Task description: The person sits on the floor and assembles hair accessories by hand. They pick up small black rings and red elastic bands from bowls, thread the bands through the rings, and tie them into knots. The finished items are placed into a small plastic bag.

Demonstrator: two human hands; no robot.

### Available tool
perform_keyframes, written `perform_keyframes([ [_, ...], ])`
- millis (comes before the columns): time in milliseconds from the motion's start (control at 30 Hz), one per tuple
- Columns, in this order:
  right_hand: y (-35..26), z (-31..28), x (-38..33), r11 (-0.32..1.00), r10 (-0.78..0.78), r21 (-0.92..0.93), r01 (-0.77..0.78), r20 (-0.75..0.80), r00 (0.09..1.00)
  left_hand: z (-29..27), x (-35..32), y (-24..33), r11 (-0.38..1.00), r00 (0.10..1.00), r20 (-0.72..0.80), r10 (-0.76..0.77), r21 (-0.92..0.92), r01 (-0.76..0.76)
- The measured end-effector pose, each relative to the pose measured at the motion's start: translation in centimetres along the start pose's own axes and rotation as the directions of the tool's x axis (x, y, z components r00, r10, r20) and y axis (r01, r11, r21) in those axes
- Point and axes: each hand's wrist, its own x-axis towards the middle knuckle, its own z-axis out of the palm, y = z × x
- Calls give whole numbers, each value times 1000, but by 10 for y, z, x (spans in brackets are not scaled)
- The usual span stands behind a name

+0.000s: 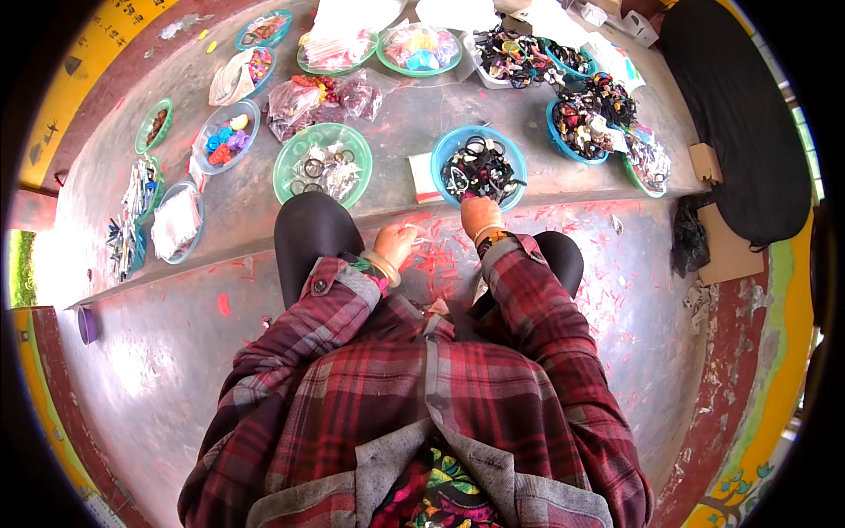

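Observation:
My right hand (480, 216) is at the near rim of a blue basket (523, 167) filled with black hair ties (482, 167). Its fingers are curled, and a small pinkish bit shows at their tips, too small to name. Lower and to the left, between my knees, my left hand (393, 246) is closed in a pinch. Something thin and pale sticks out at its fingertips; its kind is unclear. Straight ahead of the left hand stands a green basket (280, 167) with small clear packets and dark rings (327, 167).
More baskets stand on the raised ledge: white packets (176, 224) at left, coloured pieces (227, 145), dark hair ties (585, 123) at right. A plastic bag (304, 101) lies behind. Red scraps (431, 255) litter the floor. A purple cup (86, 325) stands far left, a cardboard box (729, 242) right.

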Motion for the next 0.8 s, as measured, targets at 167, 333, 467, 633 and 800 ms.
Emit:
perform_keyframes([
  [167,1,-16,4,981,31,188,-41,54,998,4,-2,2,1000,1000,1,13,-4,-13],
  [333,29,-26,44,981,155,131,-143,-84,984,-1,2,-8,999,999,8,34,24,-34],
  [467,64,1,78,873,207,428,-234,108,972,-7,7,-17,991,999,33,44,128,-48],
  [633,62,9,101,883,202,373,-286,248,947,-3,6,-13,980,996,26,80,180,-84],
  [800,52,20,107,858,258,424,-290,133,957,-3,7,-19,980,996,13,85,181,-85],
])
